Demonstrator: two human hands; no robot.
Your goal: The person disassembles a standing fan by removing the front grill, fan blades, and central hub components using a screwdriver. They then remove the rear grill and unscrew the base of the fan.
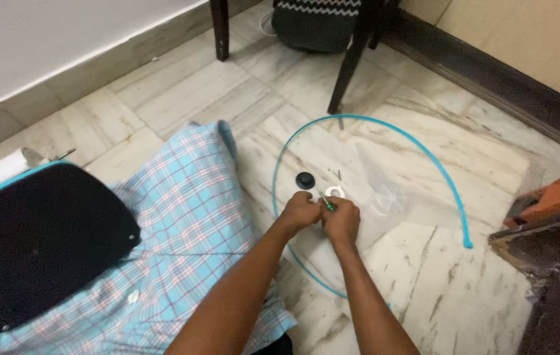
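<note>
My left hand (297,214) and my right hand (341,221) are together over the marble floor, fingers closed around a small green tool (326,202) whose tip shows between them. Just beyond the hands lies a small white ring-shaped part (336,192), and a black round knob (305,179) sits to its left. A thin blue curved strip (424,148) arcs around these parts on the floor. A clear plastic bag (385,190) lies under and right of the hands.
A checked blue cloth (181,217) covers my leg at left. A black panel with a blue edge (37,243) sits at far left. Dark chair legs (349,62) and a dark bag (313,26) stand at the back. Red bricks (552,200) lie at right.
</note>
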